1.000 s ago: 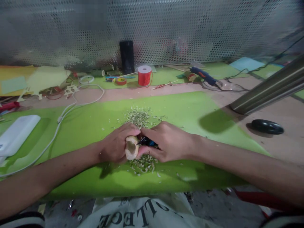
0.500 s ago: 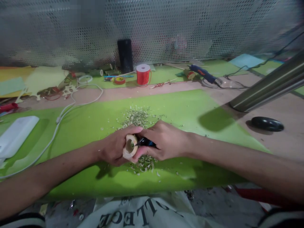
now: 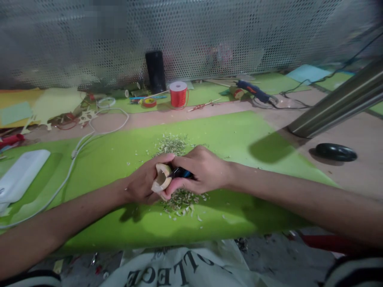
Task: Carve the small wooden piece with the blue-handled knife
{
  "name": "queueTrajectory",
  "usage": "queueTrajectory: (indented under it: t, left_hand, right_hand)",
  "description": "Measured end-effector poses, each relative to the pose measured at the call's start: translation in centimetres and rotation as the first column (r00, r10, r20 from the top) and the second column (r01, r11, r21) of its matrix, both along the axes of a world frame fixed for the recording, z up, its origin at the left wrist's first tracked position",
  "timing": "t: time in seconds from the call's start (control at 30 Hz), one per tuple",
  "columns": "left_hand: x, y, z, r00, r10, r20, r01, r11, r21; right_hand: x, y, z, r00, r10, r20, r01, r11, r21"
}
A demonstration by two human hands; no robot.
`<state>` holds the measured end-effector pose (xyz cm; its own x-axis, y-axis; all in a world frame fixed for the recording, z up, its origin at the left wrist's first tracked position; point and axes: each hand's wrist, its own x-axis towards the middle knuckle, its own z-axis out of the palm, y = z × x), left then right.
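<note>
My left hand (image 3: pixel 145 179) is closed around a short hollow piece of bamboo (image 3: pixel 162 178), whose pale open end faces me. My right hand (image 3: pixel 203 169) grips a dark-handled carving knife (image 3: pixel 181 173); its tip touches the bamboo's rim. The right thumb presses near the lower edge of the bamboo, so the two hands meet there. Behind and below the hands, shavings (image 3: pixel 172 144) lie scattered in two heaps on the green mat (image 3: pixel 98 159). Most of the bamboo's length is hidden in my left hand.
A red thread spool (image 3: pixel 178 95), a phone (image 3: pixel 156 71) and a glue gun (image 3: pixel 254 91) are along the back by a perforated panel. At left lie a white power bank (image 3: pixel 24 175) and its cable. On the right are a metal post (image 3: pixel 335 101) and a black oval object (image 3: pixel 336 152).
Both hands, with the bamboo and knife, have shifted slightly up and left in view. The bamboo is turned a little, and the knife stays at its rim.
</note>
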<state>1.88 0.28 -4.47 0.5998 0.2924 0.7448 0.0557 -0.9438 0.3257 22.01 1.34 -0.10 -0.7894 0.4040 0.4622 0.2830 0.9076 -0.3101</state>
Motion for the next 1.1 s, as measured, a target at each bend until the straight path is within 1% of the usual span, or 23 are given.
queueTrajectory:
  t: [0.13,0.27,0.4,0.47,0.57,0.67,0.77,0.83,0.97,1.03,1.1]
  left_hand:
    - [0.06,0.1,0.44,1.0,0.008,0.012,-0.008,0.999,0.037]
    - [0.05,0.23,0.62,0.999,0.027,0.04,-0.026,0.999,-0.024]
    - [0.13,0.03,0.81,0.999,0.052,0.012,-0.051,0.998,-0.024]
    - [0.2,-0.1,0.8,0.999,0.04,0.006,-0.039,0.998,-0.042]
    - [0.18,-0.12,0.66,1.0,-0.011,0.011,0.012,0.996,-0.086]
    - [-0.1,0.05,0.62,0.998,-0.053,-0.018,0.051,0.996,-0.078]
    - [-0.41,0.13,0.71,0.994,-0.076,-0.078,0.071,0.996,-0.061]
    - [-0.46,0.09,0.67,0.991,-0.096,-0.092,0.087,0.991,-0.102]
    - [-0.16,-0.11,0.34,0.986,-0.15,-0.072,0.128,0.959,-0.252]
    - [0.05,-0.17,0.28,0.987,-0.154,-0.05,0.135,0.952,-0.276]
    - [0.15,-0.19,0.4,0.989,-0.146,-0.039,0.131,0.959,-0.253]
  right_hand:
    - [0.11,0.06,-0.2,0.999,0.022,-0.049,-0.02,0.998,0.055]
    - [0.11,0.07,-0.4,0.999,-0.008,-0.05,0.015,0.991,0.134]
    - [0.13,0.1,-0.36,0.999,-0.048,0.004,0.047,0.991,0.122]
    - [0.16,0.15,-0.34,0.999,-0.052,0.017,0.05,0.993,0.103]
    - [0.18,0.25,-0.37,0.999,-0.034,-0.003,0.034,0.995,0.094]
    - [0.15,0.29,-0.39,1.0,-0.02,-0.016,0.022,0.993,0.118]
    - [0.12,0.23,-0.29,0.999,-0.032,0.006,0.031,0.989,0.142]
    - [0.11,0.15,-0.19,0.999,-0.039,0.015,0.036,0.988,0.15]
    - [0.06,0.12,-0.31,0.998,-0.054,0.015,0.05,0.985,0.168]
    - [0.05,0.19,-0.51,0.998,-0.058,0.002,0.056,0.98,0.189]
    - [0.07,0.25,-0.67,0.999,-0.051,-0.013,0.052,0.977,0.206]
